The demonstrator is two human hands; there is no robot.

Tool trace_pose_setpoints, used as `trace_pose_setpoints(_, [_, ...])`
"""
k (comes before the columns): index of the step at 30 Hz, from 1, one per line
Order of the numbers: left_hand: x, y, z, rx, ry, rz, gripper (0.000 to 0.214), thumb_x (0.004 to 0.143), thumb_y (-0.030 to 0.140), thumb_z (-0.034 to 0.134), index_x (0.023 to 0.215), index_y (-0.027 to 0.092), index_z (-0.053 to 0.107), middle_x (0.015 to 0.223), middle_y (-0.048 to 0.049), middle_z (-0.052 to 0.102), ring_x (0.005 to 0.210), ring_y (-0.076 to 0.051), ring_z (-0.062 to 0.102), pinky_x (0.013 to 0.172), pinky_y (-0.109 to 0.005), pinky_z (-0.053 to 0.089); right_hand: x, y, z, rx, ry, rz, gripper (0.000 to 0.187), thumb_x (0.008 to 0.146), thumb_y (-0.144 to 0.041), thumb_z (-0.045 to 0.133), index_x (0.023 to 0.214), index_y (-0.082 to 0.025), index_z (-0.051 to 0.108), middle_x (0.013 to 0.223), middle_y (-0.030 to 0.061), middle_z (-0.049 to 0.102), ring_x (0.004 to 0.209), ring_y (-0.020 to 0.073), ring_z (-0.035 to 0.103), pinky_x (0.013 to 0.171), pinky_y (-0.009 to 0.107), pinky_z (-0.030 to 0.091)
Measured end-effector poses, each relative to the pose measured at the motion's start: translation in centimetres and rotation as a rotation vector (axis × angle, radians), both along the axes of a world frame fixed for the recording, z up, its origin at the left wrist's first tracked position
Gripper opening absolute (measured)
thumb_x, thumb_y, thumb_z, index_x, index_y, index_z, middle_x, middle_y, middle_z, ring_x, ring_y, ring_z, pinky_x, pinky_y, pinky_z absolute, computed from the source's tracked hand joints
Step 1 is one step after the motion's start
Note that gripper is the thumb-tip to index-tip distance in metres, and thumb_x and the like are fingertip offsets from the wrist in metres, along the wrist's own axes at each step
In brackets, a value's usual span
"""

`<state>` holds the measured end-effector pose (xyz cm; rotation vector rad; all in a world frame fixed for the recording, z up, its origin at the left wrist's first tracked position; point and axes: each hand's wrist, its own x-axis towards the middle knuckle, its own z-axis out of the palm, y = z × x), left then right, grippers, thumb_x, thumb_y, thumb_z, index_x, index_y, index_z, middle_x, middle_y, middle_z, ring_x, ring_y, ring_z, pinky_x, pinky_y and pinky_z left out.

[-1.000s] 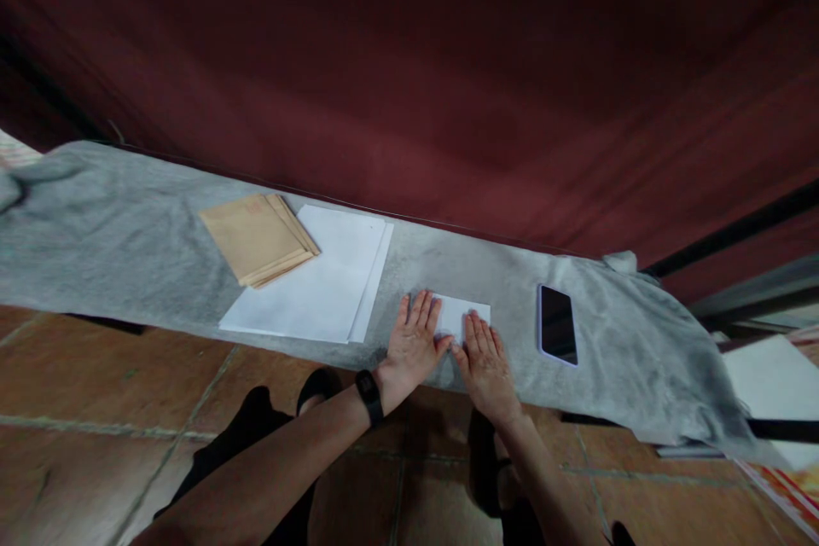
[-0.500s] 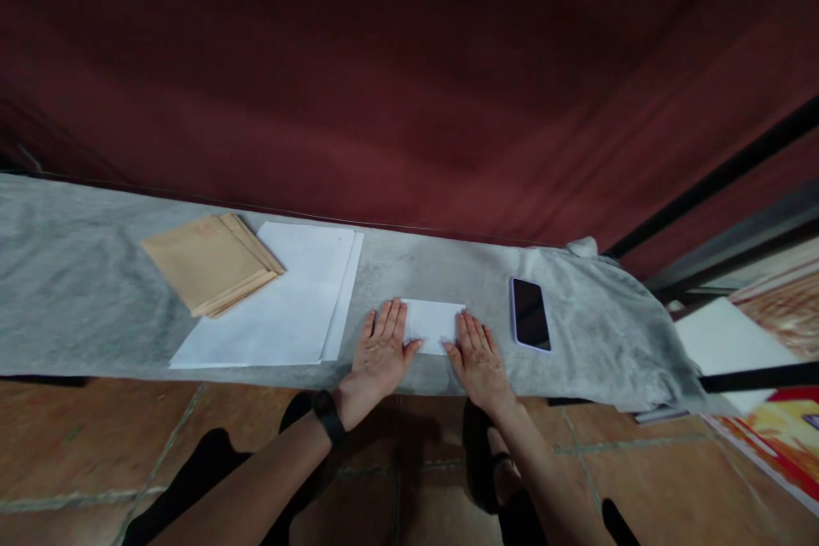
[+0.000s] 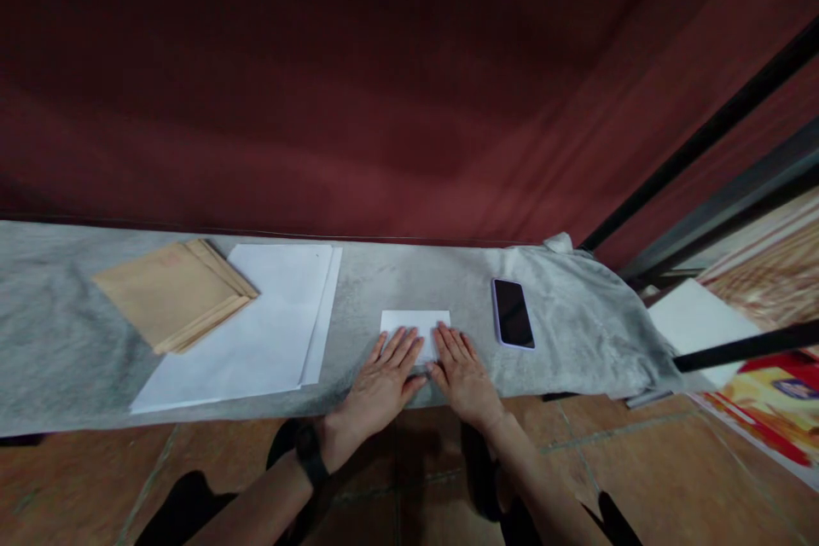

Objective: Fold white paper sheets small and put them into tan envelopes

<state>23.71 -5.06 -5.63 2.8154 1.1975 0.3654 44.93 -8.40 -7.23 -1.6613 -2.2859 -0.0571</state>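
A small white piece of paper (image 3: 415, 320), apparently folded, lies on the grey cloth in front of me. My left hand (image 3: 384, 380) rests flat over its left and near part, fingers stretched out. On its right part lie the fingertips of my right hand (image 3: 464, 371), also flat and spread. Between the two hands a strip of the paper shows, along with its far edge. Both palms partly hide the near edge. Neither hand grips anything.
Left of my hands are large white sheets (image 3: 269, 316), partly under a stack of brown envelopes (image 3: 170, 290). A phone (image 3: 514, 314) lies to the right. The grey cloth (image 3: 576, 316) covers a narrow surface against a dark red curtain-like backdrop (image 3: 384, 145). Black bars (image 3: 704, 136) stand at the right.
My hands have slid inward and closer together on the paper, uncovering its far corners. The whole view has shifted and tilted slightly.
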Motion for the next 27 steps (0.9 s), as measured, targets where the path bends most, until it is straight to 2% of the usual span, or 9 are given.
trace_pose_setpoints(6, [0.1,0.9,0.2,-0.034,0.078,-0.018,0.048,0.104,0.034,0.039,0.147,0.017,0.049,0.154,-0.0131,0.048,0.145,-0.026,0.042,0.120,-0.049,0.033,0.2,0.0,1.1,-0.035,0.000,0.024,0.058,0.103,-0.039,0.047,0.153,-0.010,0.039,0.158,0.0154,0.042,0.146,0.0256,0.041,0.121,0.045,0.033])
trace_pose_setpoints(13, [-0.1,1.2,1.5,-0.067,0.196,-0.096,0.052,0.095,0.007,0.034,0.145,0.014,0.048,0.156,-0.0151,0.045,0.146,-0.024,0.041,0.120,-0.049,0.033,0.7,0.7,2.2,-0.102,0.027,0.042,0.056,0.099,-0.038,0.055,0.148,-0.012,0.048,0.154,0.0149,0.049,0.140,0.0264,0.048,0.118,0.045,0.038])
trace_pose_setpoints(17, [0.4,1.2,2.1,-0.091,0.198,-0.067,0.049,0.093,0.008,0.039,0.140,0.011,0.053,0.153,-0.0179,0.049,0.144,-0.027,0.044,0.118,-0.047,0.036,0.7,0.8,2.4,-0.097,0.025,0.047,0.053,0.098,-0.036,0.058,0.146,-0.014,0.052,0.151,0.0151,0.052,0.138,0.0268,0.050,0.116,0.045,0.041])
trace_pose_setpoints(21, [0.3,1.4,3.1,-0.126,0.110,-0.053,0.042,0.093,0.010,0.046,0.132,0.014,0.059,0.144,-0.0150,0.060,0.134,-0.024,0.056,0.116,-0.042,0.039,0.8,1.0,2.9,-0.090,0.034,0.071,0.053,0.095,-0.036,0.061,0.144,-0.016,0.054,0.150,0.0147,0.054,0.136,0.0273,0.052,0.114,0.046,0.044])
trace_pose_setpoints(25, [-0.4,1.9,3.7,-0.141,-0.014,-0.070,0.043,0.091,0.010,0.051,0.133,0.019,0.059,0.139,-0.0105,0.064,0.130,-0.022,0.059,0.114,-0.041,0.041,1.2,1.6,3.5,-0.127,0.078,0.148,0.052,0.092,-0.025,0.060,0.144,-0.021,0.055,0.147,0.0098,0.057,0.132,0.0243,0.056,0.114,0.044,0.044])
trace_pose_setpoints(27, [-0.8,2.3,3.9,-0.149,-0.057,-0.052,0.043,0.091,0.009,0.052,0.131,0.021,0.061,0.137,-0.0089,0.065,0.127,-0.022,0.060,0.112,-0.040,0.042,1.4,2.1,3.7,-0.152,0.132,0.164,0.044,0.093,-0.018,0.054,0.136,-0.025,0.062,0.140,0.0058,0.064,0.124,0.0212,0.062,0.111,0.040,0.047])
